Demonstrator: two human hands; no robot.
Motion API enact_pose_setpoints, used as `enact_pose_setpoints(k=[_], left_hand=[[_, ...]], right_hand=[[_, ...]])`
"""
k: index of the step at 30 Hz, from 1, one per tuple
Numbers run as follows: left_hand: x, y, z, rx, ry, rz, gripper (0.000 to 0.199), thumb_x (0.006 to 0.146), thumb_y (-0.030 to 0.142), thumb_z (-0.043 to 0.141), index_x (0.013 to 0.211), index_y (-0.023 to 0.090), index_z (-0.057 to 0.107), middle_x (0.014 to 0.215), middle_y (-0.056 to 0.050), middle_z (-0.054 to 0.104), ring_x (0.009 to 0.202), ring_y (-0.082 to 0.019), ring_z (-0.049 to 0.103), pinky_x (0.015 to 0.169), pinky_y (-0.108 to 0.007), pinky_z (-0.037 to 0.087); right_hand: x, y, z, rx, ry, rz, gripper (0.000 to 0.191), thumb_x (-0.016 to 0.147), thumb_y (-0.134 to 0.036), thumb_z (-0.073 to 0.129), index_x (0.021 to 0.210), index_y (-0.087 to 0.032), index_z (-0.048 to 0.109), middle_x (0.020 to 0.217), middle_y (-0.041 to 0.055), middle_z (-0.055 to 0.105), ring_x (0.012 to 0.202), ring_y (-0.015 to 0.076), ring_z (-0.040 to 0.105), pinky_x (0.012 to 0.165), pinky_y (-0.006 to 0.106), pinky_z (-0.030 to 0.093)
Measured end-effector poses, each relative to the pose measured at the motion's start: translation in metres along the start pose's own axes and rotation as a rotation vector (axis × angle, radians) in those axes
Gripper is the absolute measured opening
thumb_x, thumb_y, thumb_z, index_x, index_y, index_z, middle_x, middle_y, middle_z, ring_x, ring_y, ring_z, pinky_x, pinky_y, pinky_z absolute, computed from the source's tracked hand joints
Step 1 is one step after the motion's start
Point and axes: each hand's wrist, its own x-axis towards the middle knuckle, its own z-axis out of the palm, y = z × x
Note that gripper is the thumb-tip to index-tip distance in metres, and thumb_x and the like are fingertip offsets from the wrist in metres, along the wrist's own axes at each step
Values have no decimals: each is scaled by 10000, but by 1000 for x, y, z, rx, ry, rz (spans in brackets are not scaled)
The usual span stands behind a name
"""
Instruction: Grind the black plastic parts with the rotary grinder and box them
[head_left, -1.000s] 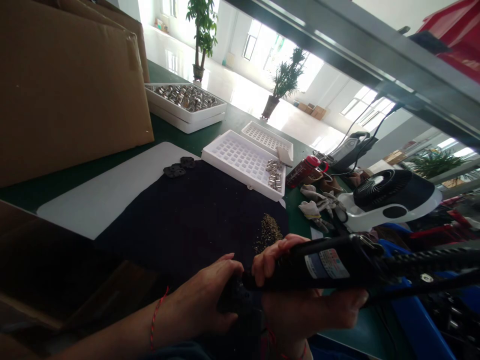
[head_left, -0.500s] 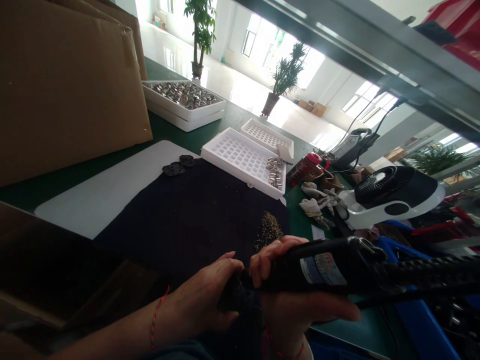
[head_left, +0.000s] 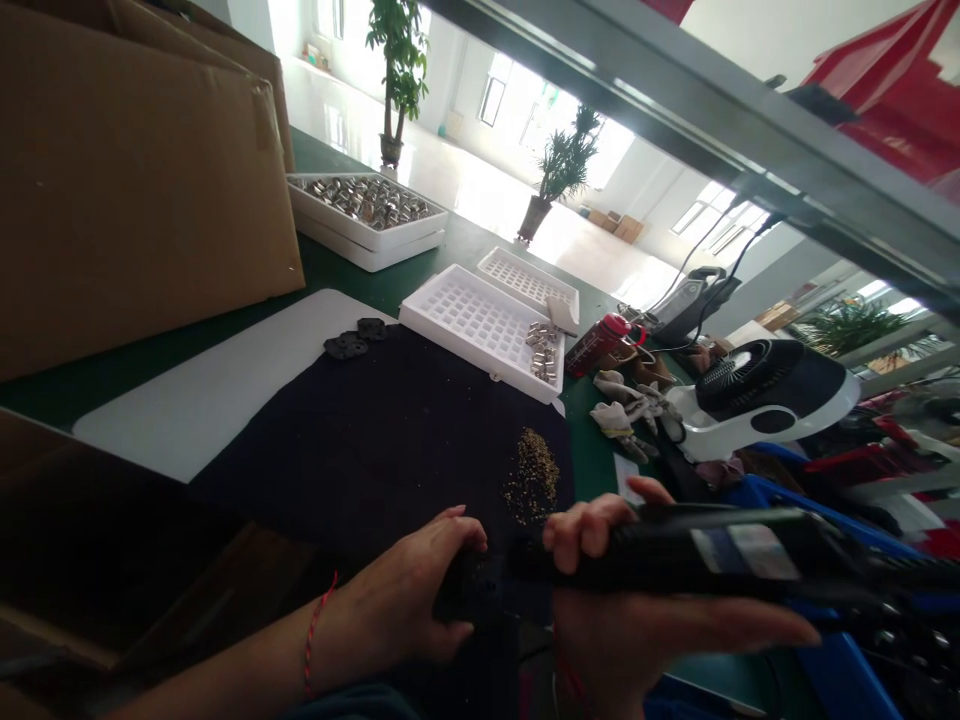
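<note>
At the near side of the bench (head_left: 379, 290), the left hand (head_left: 424, 575) has its fingers curled around a dark part (head_left: 484, 590); just right, the right hand (head_left: 622, 625) clasps a black tool (head_left: 667, 552). Brassy bits (head_left: 535, 468) lie beyond on dark cloth (head_left: 390, 430).

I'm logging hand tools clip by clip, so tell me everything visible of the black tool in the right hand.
The black tool has a long body, apparently plastic, with a pale label on its side, its print blurred. It lies roughly level across the picture, one end towards the black part in the left hand; whether they touch is too dark to tell. The right hand grips it, fingers curled over, thumb stretched along below. Its other end blurs into dark shapes.
</note>
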Motion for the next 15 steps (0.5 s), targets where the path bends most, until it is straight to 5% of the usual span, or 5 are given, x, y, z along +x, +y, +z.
enact_pose_setpoints(k=[4, 9, 13, 15], left_hand=[[-2, 0, 2, 7, 8, 17, 676, 679, 96, 778, 1270, 263, 494, 1249, -17, 708, 1325, -287, 683, 1370, -483, 337], [-3, 1, 0, 17, -20, -17, 679, 671, 105, 784, 1266, 260, 496, 1269, -37, 695, 1383, -304, 634, 1367, -500, 334], [-3, 3, 1, 36, -32, -63, 703, 660, 116, 784, 1293, 246, 507, 1328, -79, 688, 1467, -356, 565, 1365, -535, 325], [-4, 1, 0, 37, -8, -72, 707, 663, 133, 798, 1303, 242, 518, 1347, -87, 691, 1415, -352, 610, 1351, -525, 352]], right_hand=[[16, -17, -55, -24, 177, 8, 946, 549, -1113, 582, 950, -263, 682, 533, -89, 520, 380, 119, 426, 402, 292, 471], [24, 2, -120, 39, 325, 384, 1006, 254, -999, 835, 849, -213, 638, 577, -123, 442, 428, 66, 393, 434, 253, 468], [22, 19, -152, 85, 378, 499, 990, 96, -856, 942, 772, -204, 630, 556, -122, 416, 430, 44, 368, 412, 227, 443], [28, 27, -158, 57, 387, 529, 898, 207, -923, 895, 704, -228, 619, 503, -120, 368, 374, 53, 311, 337, 246, 404]])
